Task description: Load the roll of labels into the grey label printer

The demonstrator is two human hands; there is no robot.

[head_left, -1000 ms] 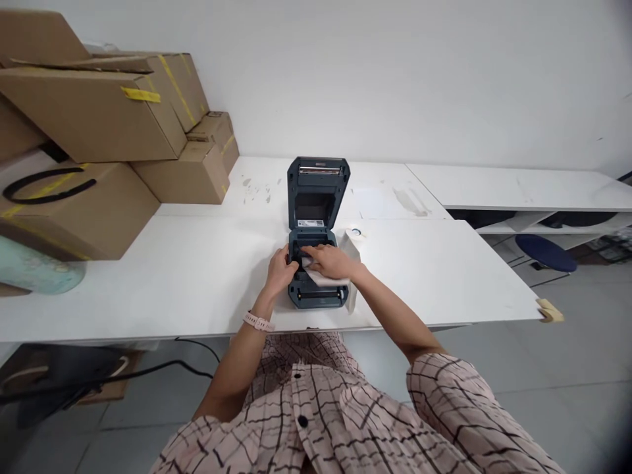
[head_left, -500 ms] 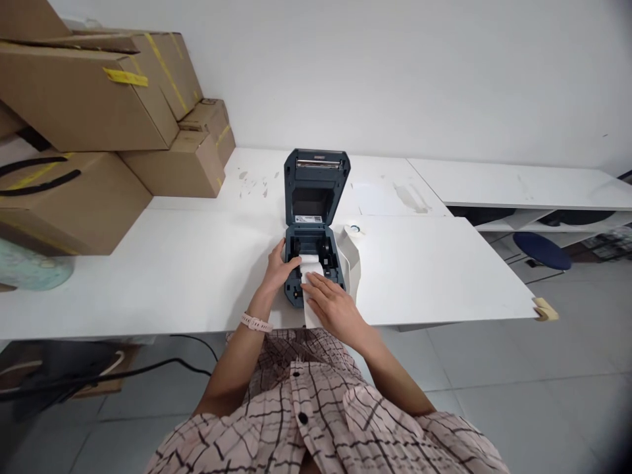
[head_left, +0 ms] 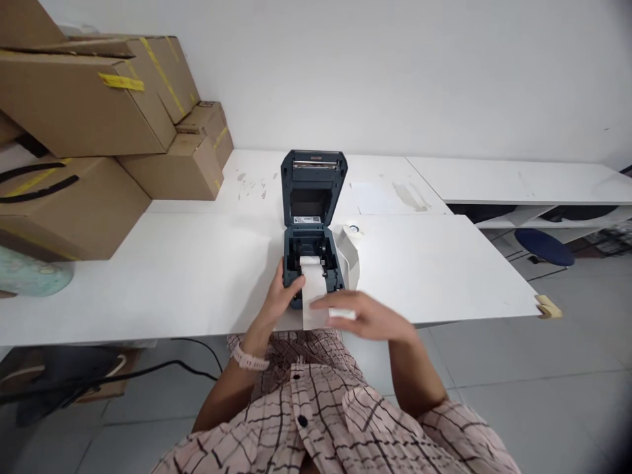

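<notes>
A dark blue-grey label printer (head_left: 292,260) stands at the table's front with its lid (head_left: 315,179) raised. Inside it sits a small white roll (head_left: 310,261), from which a white paper strip (head_left: 315,284) runs over the front toward the table edge. My left hand (head_left: 280,295) grips the printer's left side, its thumb by the strip's left border. Blurred by motion, my right hand (head_left: 370,317) hovers at the strip's lower right, fingers stretched and apart. Whether its fingertips touch the paper I cannot tell.
Right of the printer stands a white roll (head_left: 351,232) with a loose curling strip (head_left: 349,258). Cardboard boxes (head_left: 168,168) are stacked at the left, near a pale green rounded object (head_left: 37,271). A blue stool (head_left: 543,247) stands on the floor at right.
My right hand has lifted off the strip and moved right and toward me, baring more paper. My left hand has slid slightly toward me along the printer's side.
</notes>
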